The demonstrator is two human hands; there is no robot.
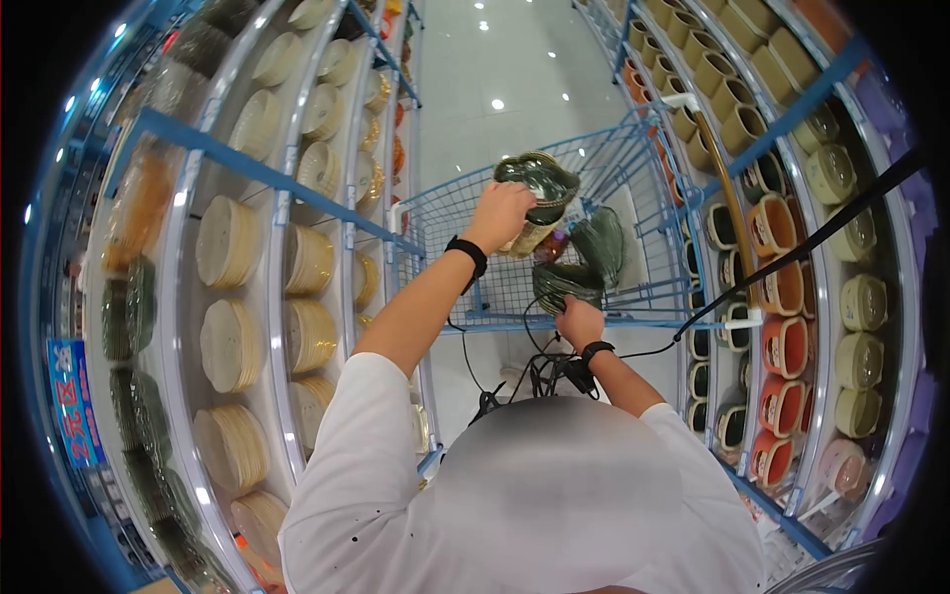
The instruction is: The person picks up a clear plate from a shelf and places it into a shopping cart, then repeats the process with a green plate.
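Note:
My left hand (pixel 503 211) is closed on the near side of a plastic-wrapped stack of dark green dishes (pixel 542 180), above the shopping cart's wire basket (pixel 450 228). Beige stacked rims show below that stack. Lower and to the right, my right hand (pixel 580 323) has its fingers closed on the near edge of a wrapped green stack (pixel 567 282), inside the cart near its push-bar side. Another wrapped dark green stack (pixel 606 243) leans beside it. A small purple and reddish item (pixel 552 243) lies between the stacks, too covered to make out.
Shelves flank the aisle: cream dish stacks (pixel 231 346) on the left, orange pots (pixel 782 346) and tan pots (pixel 712 74) on the right. Black cables (pixel 549 376) hang between my body and the cart. Shiny floor tiles (pixel 495 59) stretch ahead.

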